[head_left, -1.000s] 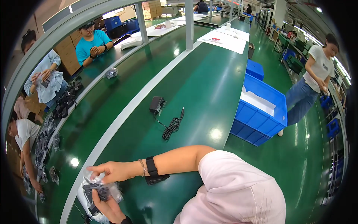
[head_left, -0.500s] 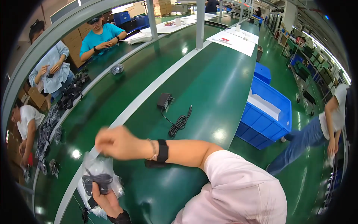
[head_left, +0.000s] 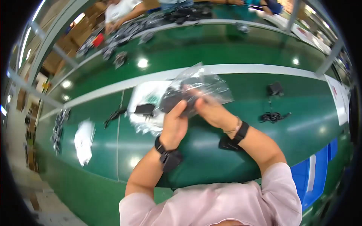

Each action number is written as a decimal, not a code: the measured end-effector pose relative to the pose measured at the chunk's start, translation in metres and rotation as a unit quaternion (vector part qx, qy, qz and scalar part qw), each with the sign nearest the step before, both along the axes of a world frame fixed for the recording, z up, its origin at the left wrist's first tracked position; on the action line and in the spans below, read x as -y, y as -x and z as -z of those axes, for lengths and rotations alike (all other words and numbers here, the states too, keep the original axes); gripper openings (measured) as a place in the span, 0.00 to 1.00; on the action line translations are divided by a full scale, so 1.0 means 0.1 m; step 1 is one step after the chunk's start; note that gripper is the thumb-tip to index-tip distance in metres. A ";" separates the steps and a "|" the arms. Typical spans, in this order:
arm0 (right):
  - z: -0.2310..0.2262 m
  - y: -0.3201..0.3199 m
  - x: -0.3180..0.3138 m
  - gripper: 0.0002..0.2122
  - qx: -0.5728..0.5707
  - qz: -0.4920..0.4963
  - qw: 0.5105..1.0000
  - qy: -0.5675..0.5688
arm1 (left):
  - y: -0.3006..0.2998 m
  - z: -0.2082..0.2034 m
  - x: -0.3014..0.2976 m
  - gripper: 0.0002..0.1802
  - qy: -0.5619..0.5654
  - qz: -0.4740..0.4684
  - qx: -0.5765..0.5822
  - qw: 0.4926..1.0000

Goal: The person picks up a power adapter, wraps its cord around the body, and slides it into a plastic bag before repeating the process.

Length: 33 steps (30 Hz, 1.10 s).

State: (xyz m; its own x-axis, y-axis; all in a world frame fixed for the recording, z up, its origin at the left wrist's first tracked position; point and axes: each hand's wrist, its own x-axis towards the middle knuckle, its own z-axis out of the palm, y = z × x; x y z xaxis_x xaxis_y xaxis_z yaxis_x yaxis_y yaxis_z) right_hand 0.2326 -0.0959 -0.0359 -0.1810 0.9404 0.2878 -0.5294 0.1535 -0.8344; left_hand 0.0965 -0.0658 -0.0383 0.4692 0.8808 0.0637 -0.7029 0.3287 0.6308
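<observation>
In front of me, both hands are at a clear plastic bag (head_left: 217, 84) with a dark power adapter (head_left: 172, 101) and its cord inside. My left hand (head_left: 175, 128) closes on the bag's left side, thumb over the dark adapter. My right hand (head_left: 215, 112) grips from the right; its fingers are blurred and partly seen through the film, and I cannot tell whether they are inside the bag. Beneath the hands, a pile of clear bags (head_left: 149, 90) lies on the green table, and another black adapter (head_left: 144, 109) with a cord rests on it.
To the right lies a black adapter (head_left: 275, 89) with a coiled cord (head_left: 273, 117). More bags (head_left: 84, 143) and bagged cords (head_left: 59, 128) lie left. Beyond a white strip (head_left: 264, 68), co-workers stand by heaped bagged adapters (head_left: 139, 27). A blue crate (head_left: 315, 177) stands at the lower right.
The view has swung left. My right hand has come down from above the bag to grip it, and my left hand has lifted the bagged adapter off the pile.
</observation>
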 end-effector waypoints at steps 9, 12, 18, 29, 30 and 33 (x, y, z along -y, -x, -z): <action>-0.14 -0.13 0.00 0.13 0.051 0.134 0.988 0.055 | 0.10 -0.11 -0.07 0.21 -0.016 0.043 -0.067 0.997; -0.13 -0.16 -0.01 0.11 0.157 0.218 0.963 -0.023 | 0.22 -0.29 -0.19 0.21 -0.129 -0.112 -0.298 0.939; -0.14 -0.05 0.07 0.11 0.292 0.197 0.935 -0.050 | 0.16 -0.24 -0.17 0.13 -0.153 0.001 -0.320 0.935; -0.18 -0.12 -0.04 0.13 -0.044 0.027 0.962 0.268 | 0.21 -0.13 -0.09 0.04 -0.466 -0.270 -0.381 0.752; -0.14 -0.17 -0.04 0.13 -0.028 0.016 0.966 0.256 | 0.23 -0.12 -0.11 0.04 -0.460 -0.244 -0.357 0.775; -0.14 -0.16 -0.01 0.13 -0.010 0.021 0.972 0.234 | 0.24 -0.13 -0.13 0.03 -0.446 -0.191 -0.309 0.818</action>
